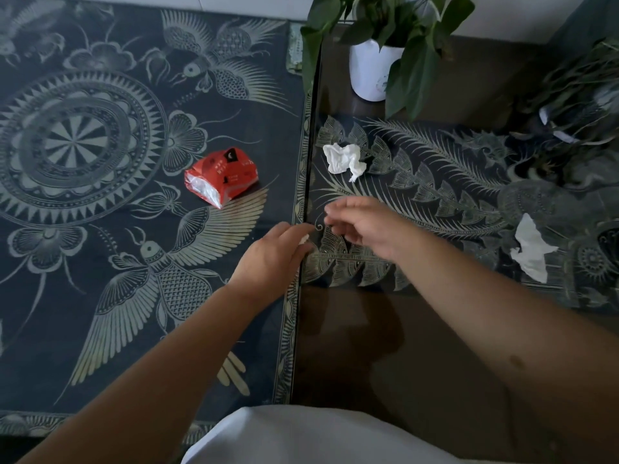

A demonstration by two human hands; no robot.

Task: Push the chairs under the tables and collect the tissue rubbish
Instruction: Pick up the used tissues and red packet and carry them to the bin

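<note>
A: Checking hands: what does each hold?
B: The left hand (273,251) pinches a small white tissue scrap (304,239) at the seam between the two tabletops (351,329). The right hand (366,226) hovers just beside it, fingers loosely curled, holding nothing.
A: Remaining tissue?
B: One crumpled tissue (344,159) lies near the seam, toward the far edge by the white plant pot (368,73); a second tissue (531,249) lies toward the right edge. A red tissue pack (222,175) sits on the left tabletop.
</note>
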